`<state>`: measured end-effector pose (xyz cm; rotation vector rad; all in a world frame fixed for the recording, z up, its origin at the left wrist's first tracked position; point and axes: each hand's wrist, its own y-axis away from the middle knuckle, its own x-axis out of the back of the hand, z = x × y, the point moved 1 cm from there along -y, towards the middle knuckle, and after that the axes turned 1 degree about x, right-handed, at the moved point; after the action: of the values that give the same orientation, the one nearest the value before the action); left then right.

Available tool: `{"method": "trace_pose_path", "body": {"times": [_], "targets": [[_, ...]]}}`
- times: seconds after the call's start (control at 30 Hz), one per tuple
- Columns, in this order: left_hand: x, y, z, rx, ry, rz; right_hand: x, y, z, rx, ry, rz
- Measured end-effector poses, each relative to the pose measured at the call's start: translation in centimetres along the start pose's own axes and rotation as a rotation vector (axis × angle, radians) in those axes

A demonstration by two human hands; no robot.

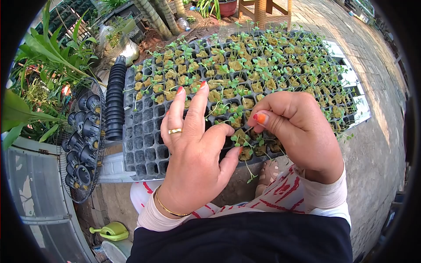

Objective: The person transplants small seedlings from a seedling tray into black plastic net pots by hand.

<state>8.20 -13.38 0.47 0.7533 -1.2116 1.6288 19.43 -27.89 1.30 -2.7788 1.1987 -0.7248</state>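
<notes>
A black seedling tray [142, 142] holds many small green seedlings in brown plugs [228, 93]; its cells at the left front are bare. Over the front middle of the tray is my left hand [193, 149], fingers apart, with its thumb and index finger beside a seedling plug [240, 136]. My right hand [298, 129] is just to the right, its thumb and index finger pinched together at the seedlings. Whatever lies between those fingertips is too small to make out.
Left of the tray stands a stack of black net pots [115, 98]. A wire basket [103, 127] beside it holds more pots [79, 142]. A green watering can [115, 231] is at the lower left. Behind the tray are a wooden stool [259, 13] and plant stems [153, 17].
</notes>
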Motion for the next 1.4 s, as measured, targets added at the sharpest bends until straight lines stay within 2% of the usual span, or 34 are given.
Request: {"method": "trace_pose_path", "body": {"times": [0.03, 0.07, 0.17, 0.27, 0.37, 0.43, 0.53, 0.67, 0.73, 0.93, 1.17, 1.23, 1.37, 1.4], "targets": [[0.0, 0.0, 0.0, 0.002, -0.001, -0.001, 0.1, 0.0, 0.0, -0.087, -0.046, -0.02], [0.0, 0.0, 0.0, 0.001, -0.001, -0.002, 0.1, 0.0, 0.1, -0.088, -0.046, -0.02], [-0.1, 0.0, 0.0, -0.001, -0.008, -0.002, 0.0, 0.0, 0.4, -0.021, 0.012, 0.021], [-0.1, 0.0, 0.0, -0.004, -0.013, -0.005, -0.2, 0.1, 0.6, 0.035, 0.137, -0.054], [-0.1, 0.0, 0.0, 0.005, -0.006, -0.011, -0.1, -0.1, 0.5, -0.018, 0.028, -0.062], [-0.1, 0.0, 0.0, 0.005, -0.016, -0.014, 0.2, -0.1, 0.2, -0.174, -0.065, -0.074], [-0.1, 0.0, -0.1, 0.01, -0.008, -0.022, 0.0, -0.1, 0.8, -0.077, -0.109, 0.013], [-0.1, 0.0, 0.0, 0.01, -0.009, -0.026, -0.1, -0.1, 0.8, -0.048, -0.098, 0.031], [-0.1, 0.0, 0.0, 0.011, -0.002, -0.022, -0.2, -0.1, 1.0, 0.087, 0.069, 0.007], [-0.1, 0.1, 0.0, 0.001, 0.021, -0.047, -0.2, -0.2, 0.8, -0.056, -0.122, 0.036], [-0.2, 0.0, -0.1, 0.011, 0.009, -0.002, 0.2, 0.2, 0.1, -0.029, -0.12, 0.06], [0.1, 0.0, -0.1, 0.001, 0.021, 0.025, 0.5, 0.6, -0.5, -0.098, -0.091, 0.006], [0.7, 0.0, -1.0, -0.034, 0.071, 0.072, 1.2, 1.1, -1.5, -0.052, -0.11, 0.043], [0.8, 0.0, -1.4, -0.036, 0.123, 0.08, 1.5, 1.2, -1.9, 0.042, -0.117, 0.083]]}}
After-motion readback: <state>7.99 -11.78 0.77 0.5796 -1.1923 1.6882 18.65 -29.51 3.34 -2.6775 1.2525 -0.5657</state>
